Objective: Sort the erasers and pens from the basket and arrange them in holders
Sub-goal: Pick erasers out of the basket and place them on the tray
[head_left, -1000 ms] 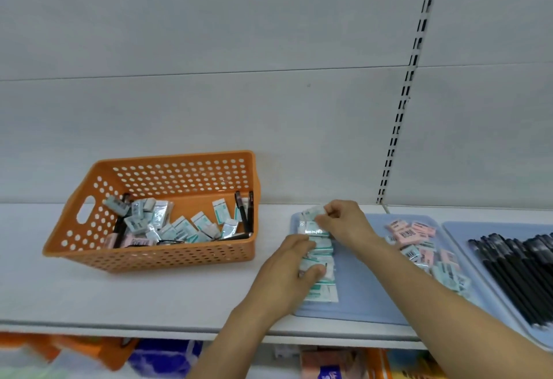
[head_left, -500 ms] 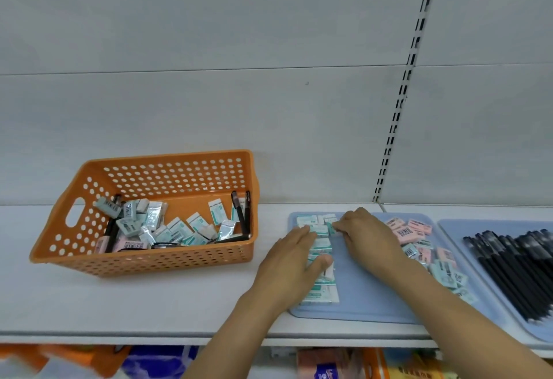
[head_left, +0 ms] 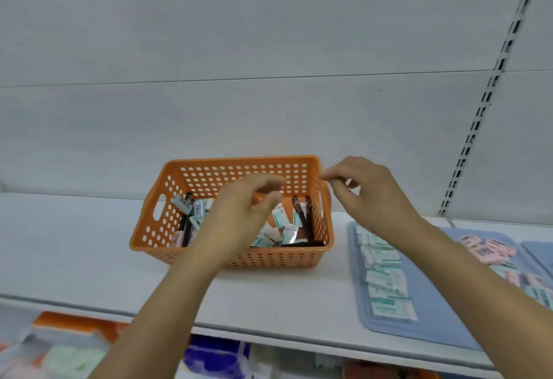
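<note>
Orange basket (head_left: 239, 256), holding erasers (head_left: 281, 230) and pens (head_left: 302, 218), is seen at frame centre on the shelf (head_left: 74, 247). Left hand (head_left: 239, 217) is held over it, fingers loosely curled, apparently empty. Right hand (head_left: 374, 193) is raised at the basket's right rim, nothing gripped. Sorted erasers lie in the blue tray (head_left: 434, 321), lower right.

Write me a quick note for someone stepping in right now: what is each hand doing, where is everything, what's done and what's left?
Left hand: over the orange basket, fingers loosely curled, holding nothing visible.
Right hand: beside the basket's right rim, empty as far as the blur shows.
Basket: holds loose green-and-white erasers and several black pens.
Done: a column of green-and-white erasers lies along the left side of the blue tray; pink erasers lie further right.
Left: take the remaining erasers and pens from the basket and sort them into their holders.
</note>
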The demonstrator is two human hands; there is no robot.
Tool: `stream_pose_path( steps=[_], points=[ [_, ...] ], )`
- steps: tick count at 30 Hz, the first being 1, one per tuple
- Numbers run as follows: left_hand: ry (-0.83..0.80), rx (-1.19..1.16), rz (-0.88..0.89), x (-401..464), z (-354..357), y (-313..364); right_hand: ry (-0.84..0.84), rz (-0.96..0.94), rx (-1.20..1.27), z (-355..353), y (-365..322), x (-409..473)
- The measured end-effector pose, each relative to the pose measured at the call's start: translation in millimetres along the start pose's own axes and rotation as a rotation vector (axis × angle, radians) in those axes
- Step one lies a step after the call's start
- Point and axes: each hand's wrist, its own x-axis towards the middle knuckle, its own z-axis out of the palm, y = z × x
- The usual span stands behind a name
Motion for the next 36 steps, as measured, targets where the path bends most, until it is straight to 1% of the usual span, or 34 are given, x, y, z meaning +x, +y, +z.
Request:
stream_pose_path(
  steps=[1, 2, 3, 5, 7, 9, 11, 13, 15, 19, 25, 28, 31, 34, 36],
  points=[
    [-0.087, 0.106, -0.085, 9.1, -10.6, -15.7, -0.100, -0.027, 0.010, 7.9, -13.8, 9.2],
    [-0.201, 0.215, -0.140, 17.5, -17.4, -31.2, -0.226, -0.051, -0.032, 17.8, -26.2, 18.2],
    [-0.321, 0.305, -0.167, 24.4, -21.1, -44.3, -0.358, -0.071, -0.116, 29.5, -33.0, 27.3],
    [-0.520, 0.424, -0.170, 32.7, -21.7, -62.8, -0.571, -0.022, -0.305, 55.6, -38.6, 42.1],
    [-0.650, 0.530, -0.162, 38.0, -17.9, -73.4, -0.706, 0.084, -0.438, 77.1, -36.6, 50.7],
    [-0.715, 0.594, -0.155, 42.9, -13.7, -79.7, -0.766, 0.156, -0.506, 93.4, -32.2, 54.8],
    [-0.726, 0.602, -0.146, 47.4, -10.3, -84.2, -0.754, 0.207, -0.501, 106.4, -28.3, 57.5],
    [-0.727, 0.615, -0.136, 50.1, -7.3, -87.1, -0.745, 0.248, -0.429, 114.5, -25.8, 58.4],
    [-0.727, 0.601, -0.141, 51.9, -5.4, -89.0, -0.777, 0.325, -0.334, 118.8, -23.0, 58.4],
    [-0.740, 0.540, -0.162, 56.7, -8.2, -94.5, -0.823, 0.433, -0.235, 121.0, -15.9, 60.8],
    [-0.756, 0.411, -0.148, 53.8, -13.1, -97.0, -0.850, 0.462, -0.057, 121.1, -21.9, 66.2],
    [-0.741, 0.375, -0.142, 52.7, -13.1, -96.0, -0.917, 0.456, -0.081, 122.5, -23.4, 66.8],
    [-0.736, 0.388, -0.143, 51.4, -12.9, -94.3, -0.973, 0.462, -0.123, 123.0, -21.7, 66.6],
    [-0.724, 0.393, -0.156, 50.6, -14.1, -92.5, -0.986, 0.472, -0.145, 121.6, -21.7, 66.5],
    [-0.681, 0.390, -0.175, 50.6, -16.3, -90.2, -0.982, 0.470, -0.145, 120.4, -21.7, 66.1]
  ],
)
